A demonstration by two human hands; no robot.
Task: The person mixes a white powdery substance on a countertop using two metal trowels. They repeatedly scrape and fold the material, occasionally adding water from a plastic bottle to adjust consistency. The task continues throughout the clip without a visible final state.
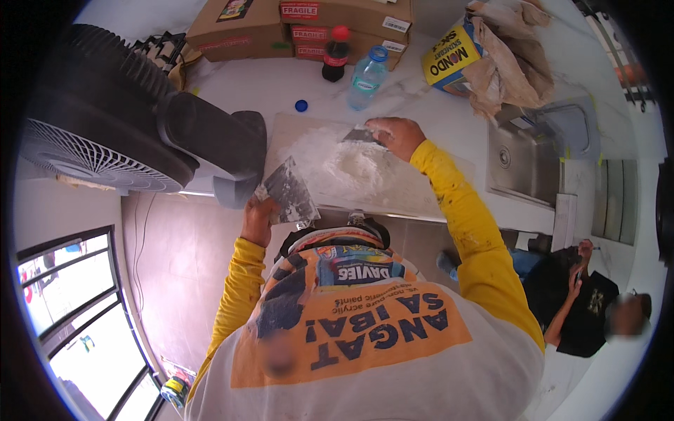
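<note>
My left hand [258, 214] grips a wide putty knife [291, 193] smeared with white material, held at the near left edge of a pale board [442, 186]. My right hand [398, 137] is closed on a second putty knife [358, 135], its blade over the back part of a heap of white powder [351, 168] with a hollow in its middle. Powder is spread thinly across the board around the heap. Just behind the board lie a blue cap [301, 106] and an uncapped water bottle [368, 77].
A large black fan [98, 119] fills the left. Behind are cardboard boxes [242, 35], a red-capped dark bottle [336, 59] and an opened bag [491, 63]. A steel sink [519, 172] is at the right. A person [583, 316] in dark clothes sits low at the right.
</note>
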